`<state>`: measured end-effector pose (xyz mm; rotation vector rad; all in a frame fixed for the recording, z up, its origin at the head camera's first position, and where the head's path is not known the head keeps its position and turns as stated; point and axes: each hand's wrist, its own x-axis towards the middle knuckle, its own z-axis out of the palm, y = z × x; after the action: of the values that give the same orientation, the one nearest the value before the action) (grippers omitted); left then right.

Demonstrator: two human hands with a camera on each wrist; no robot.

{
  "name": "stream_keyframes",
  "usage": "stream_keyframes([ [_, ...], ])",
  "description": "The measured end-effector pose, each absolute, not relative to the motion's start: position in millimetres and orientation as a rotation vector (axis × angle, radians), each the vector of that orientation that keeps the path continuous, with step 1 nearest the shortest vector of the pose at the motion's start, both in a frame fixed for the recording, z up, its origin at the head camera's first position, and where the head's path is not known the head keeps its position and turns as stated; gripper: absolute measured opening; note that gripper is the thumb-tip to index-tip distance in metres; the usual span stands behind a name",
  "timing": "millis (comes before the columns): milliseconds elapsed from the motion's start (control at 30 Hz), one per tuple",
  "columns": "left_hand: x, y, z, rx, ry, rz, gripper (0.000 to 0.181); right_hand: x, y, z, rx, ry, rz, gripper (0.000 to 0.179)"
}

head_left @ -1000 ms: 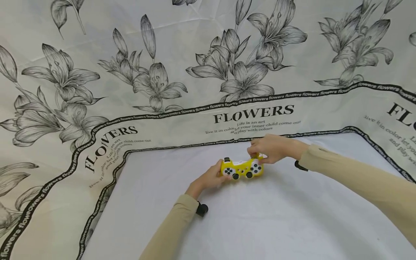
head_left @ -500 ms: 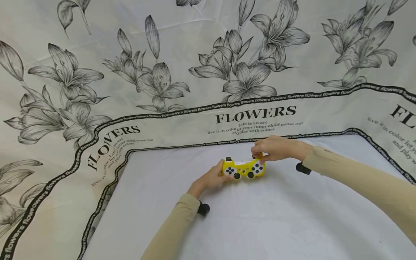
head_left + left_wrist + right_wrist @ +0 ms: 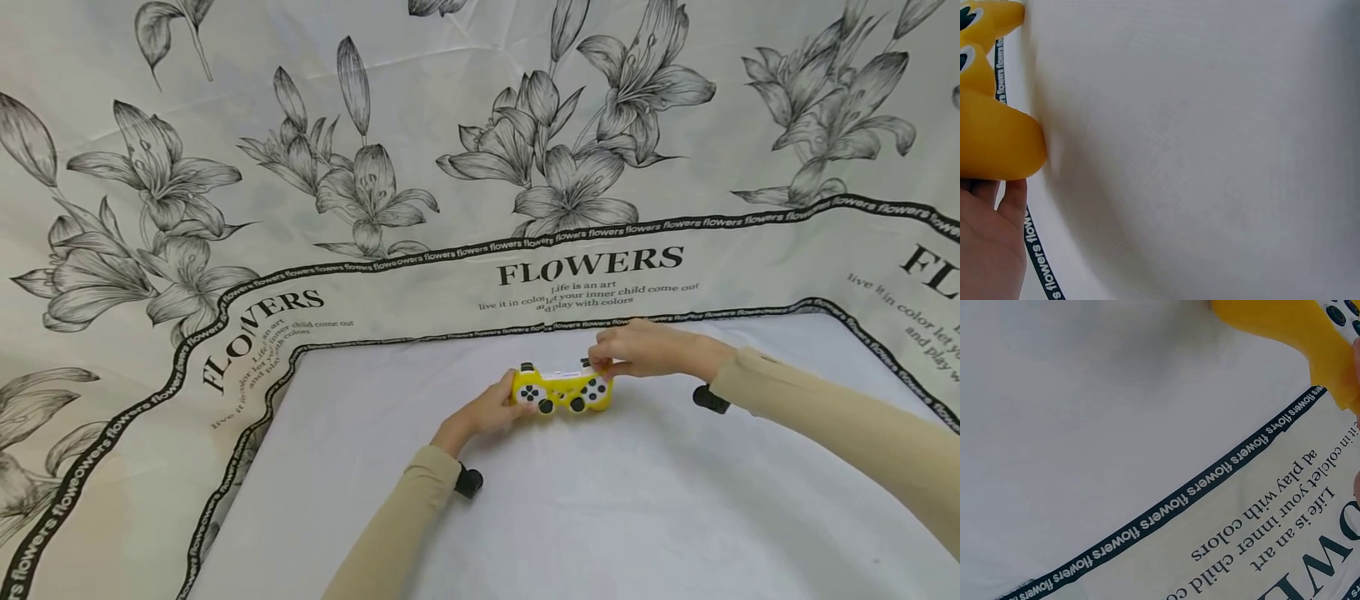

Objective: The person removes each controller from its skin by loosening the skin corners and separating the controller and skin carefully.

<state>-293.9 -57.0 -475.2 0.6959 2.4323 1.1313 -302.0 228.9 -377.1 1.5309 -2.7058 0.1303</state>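
A yellow game controller (image 3: 561,390) with white button areas and black thumbsticks is held over the white cloth, its button face toward the head camera. My left hand (image 3: 487,408) grips its left end, thumb across the front. In the left wrist view, the fingers of the left hand (image 3: 991,240) lie against the controller's yellow grip (image 3: 1004,140). At the upper right corner, my right hand (image 3: 647,348) pinches the controller by the shoulder buttons, fingers curled and covering part of that corner. Only fingertips of that hand show at the right wrist view's edge, beside the yellow body (image 3: 1272,322).
A white cloth surface (image 3: 600,508) spreads beneath both hands. Behind it rises a backdrop (image 3: 420,317) printed with lilies and the word FLOWERS, edged by black bands. Black wrist cameras sit on the left (image 3: 468,482) and right (image 3: 710,400) wrists.
My right hand has shifted slightly right, and its fingers sit differently over the controller's upper right corner. The left hand keeps its grip; the head view has shifted a little.
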Motion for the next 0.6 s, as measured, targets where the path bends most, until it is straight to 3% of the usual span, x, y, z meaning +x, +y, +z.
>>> stream_keyframes([
  [200,-294.0,-55.9,-475.6,0.698,2.429,1.134,0.042,-300.1,232.5,-378.8,1.535,-2.686,0.139,0.014],
  [433,-295.4,-56.3,-477.4,0.691,2.406,1.159,0.043,-296.7,235.8,-380.1,1.522,-2.697,0.115,0.037],
  [600,-293.5,-56.6,-476.7,0.685,2.411,1.153,0.044,-295.1,237.5,-389.0,1.563,-2.506,0.108,0.035],
])
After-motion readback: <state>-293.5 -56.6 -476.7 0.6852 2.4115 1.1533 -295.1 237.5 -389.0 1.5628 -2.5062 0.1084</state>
